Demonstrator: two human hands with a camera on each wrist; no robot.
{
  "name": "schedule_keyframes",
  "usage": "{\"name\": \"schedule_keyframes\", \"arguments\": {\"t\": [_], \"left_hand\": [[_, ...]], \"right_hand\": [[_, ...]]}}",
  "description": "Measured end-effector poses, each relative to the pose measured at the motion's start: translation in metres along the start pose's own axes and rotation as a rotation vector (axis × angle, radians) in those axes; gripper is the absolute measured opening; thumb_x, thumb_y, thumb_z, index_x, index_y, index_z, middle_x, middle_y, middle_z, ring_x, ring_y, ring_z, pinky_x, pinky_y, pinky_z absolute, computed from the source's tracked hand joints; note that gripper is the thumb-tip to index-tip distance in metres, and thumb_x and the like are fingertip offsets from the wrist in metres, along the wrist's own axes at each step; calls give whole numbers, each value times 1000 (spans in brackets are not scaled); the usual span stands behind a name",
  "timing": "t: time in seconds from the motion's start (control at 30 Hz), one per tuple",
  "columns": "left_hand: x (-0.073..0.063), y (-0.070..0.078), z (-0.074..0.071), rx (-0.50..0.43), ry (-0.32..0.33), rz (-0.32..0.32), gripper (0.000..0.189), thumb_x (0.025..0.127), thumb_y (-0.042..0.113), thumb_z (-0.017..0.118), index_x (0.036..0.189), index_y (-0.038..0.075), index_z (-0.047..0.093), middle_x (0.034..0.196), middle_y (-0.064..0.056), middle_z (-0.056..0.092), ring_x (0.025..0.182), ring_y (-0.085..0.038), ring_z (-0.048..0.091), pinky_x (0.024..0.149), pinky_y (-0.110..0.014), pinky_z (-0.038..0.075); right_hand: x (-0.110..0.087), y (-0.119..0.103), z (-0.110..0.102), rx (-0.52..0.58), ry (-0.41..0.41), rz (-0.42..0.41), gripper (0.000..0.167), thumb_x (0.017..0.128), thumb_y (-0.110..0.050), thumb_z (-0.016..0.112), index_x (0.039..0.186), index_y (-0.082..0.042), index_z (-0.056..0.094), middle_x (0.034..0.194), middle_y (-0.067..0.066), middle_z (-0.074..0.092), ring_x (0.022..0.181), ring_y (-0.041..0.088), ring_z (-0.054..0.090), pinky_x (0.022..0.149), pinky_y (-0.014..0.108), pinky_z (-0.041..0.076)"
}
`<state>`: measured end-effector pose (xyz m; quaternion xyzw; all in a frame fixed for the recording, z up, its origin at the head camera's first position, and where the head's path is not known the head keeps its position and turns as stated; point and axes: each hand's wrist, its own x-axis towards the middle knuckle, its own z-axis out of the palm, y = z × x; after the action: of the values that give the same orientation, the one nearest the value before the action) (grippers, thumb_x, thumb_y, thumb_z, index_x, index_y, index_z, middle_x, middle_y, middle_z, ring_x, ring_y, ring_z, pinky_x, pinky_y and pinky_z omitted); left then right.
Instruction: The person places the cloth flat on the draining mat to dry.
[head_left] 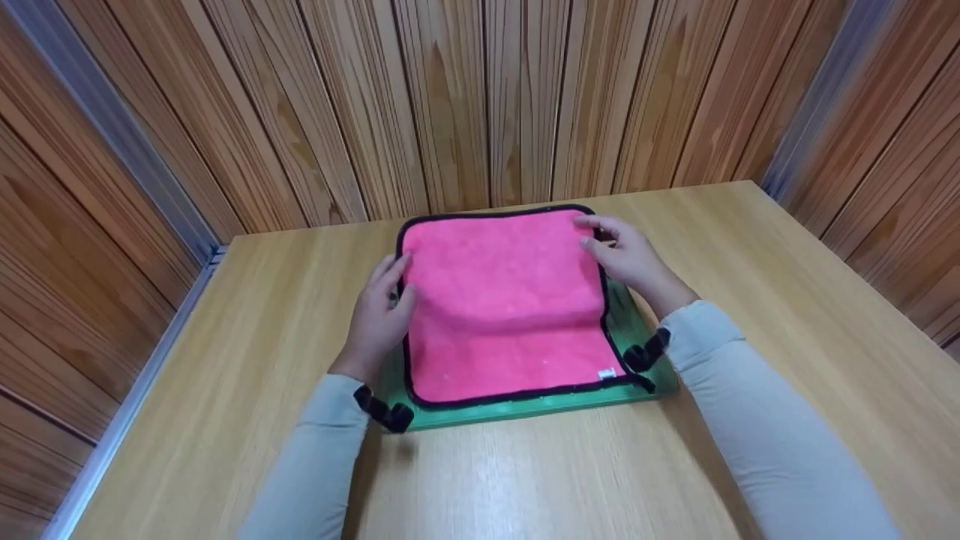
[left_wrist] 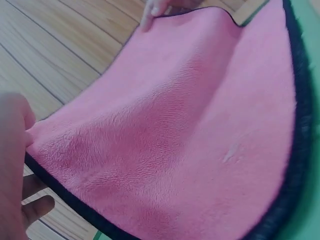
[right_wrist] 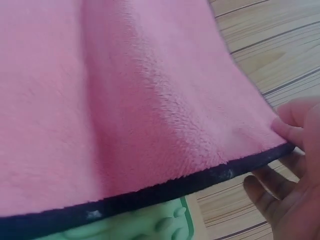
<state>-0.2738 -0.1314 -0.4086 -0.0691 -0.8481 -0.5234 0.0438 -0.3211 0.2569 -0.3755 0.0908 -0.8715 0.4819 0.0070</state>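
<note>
A pink plush cloth (head_left: 502, 285) with a black border covers most of a green tray-like board (head_left: 525, 407). Its far part is lifted and a fold crosses the middle, while the near part lies flat on the green piece. My left hand (head_left: 379, 319) pinches the left edge between thumb and fingers. At the right edge, my right hand (head_left: 626, 253) pinches the cloth near its far corner. In the right wrist view, rounded bumps show on the green board (right_wrist: 165, 222) under the black hem. Most of the board's surface is hidden by the cloth.
The light wooden table (head_left: 292, 300) extends on both sides and in front. Wood-panelled walls (head_left: 450, 97) stand behind and at either side. A black strap (head_left: 386, 411) hangs from the left wrist, another strap (head_left: 646, 351) from the right.
</note>
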Motion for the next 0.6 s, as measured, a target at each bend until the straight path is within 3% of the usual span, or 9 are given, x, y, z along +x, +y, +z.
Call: {"name": "schedule_keyframes", "arguments": {"t": [0.07,0.2,0.27,0.37,0.43,0.5,0.6], "left_hand": [[5,-1,2,29,8,-7,59,119,26,52,176,20,40,191,-8,22,179,-34,20,144,-55,27],[12,-6,8,104,-6,-28,63,118,27,51,178,17,35,191,-14,20,178,-39,19,144,-59,21],[19,-24,15,197,4,-6,65,116,32,54,177,15,38,186,-21,30,173,-44,32,142,-58,31],[16,-29,21,293,-27,-70,69,113,32,56,176,11,38,177,-28,41,163,-48,43,135,-61,41],[12,-30,25,347,-44,-115,69,113,33,57,176,10,40,170,-29,48,155,-47,49,130,-60,46],[1,-15,24,364,-72,-186,69,113,29,56,176,8,37,170,-29,49,155,-46,47,131,-63,44],[-8,-15,26,420,-68,-178,66,113,29,58,173,7,43,165,-30,54,150,-46,50,129,-63,44]], "right_hand": [[6,1,1,-16,5,-29,51,118,-21,56,167,-7,54,173,22,50,146,39,51,113,43,47],[18,9,8,-57,-8,-77,52,116,-17,57,165,-1,54,173,28,48,151,47,51,125,58,45],[20,15,13,-101,-53,-69,53,115,-17,58,165,1,53,174,32,45,158,52,46,133,64,39],[16,22,18,-176,-157,4,56,116,-22,58,168,-2,50,177,32,40,167,52,37,139,68,30],[10,25,19,-206,-217,66,58,117,-25,58,171,-6,48,180,29,38,170,51,32,140,68,26],[1,27,20,-217,-252,121,60,117,-27,59,173,-10,46,182,26,36,172,48,30,141,68,25],[-13,27,17,-209,-286,164,62,116,-28,60,174,-13,44,182,24,37,172,47,30,141,69,23]]}}
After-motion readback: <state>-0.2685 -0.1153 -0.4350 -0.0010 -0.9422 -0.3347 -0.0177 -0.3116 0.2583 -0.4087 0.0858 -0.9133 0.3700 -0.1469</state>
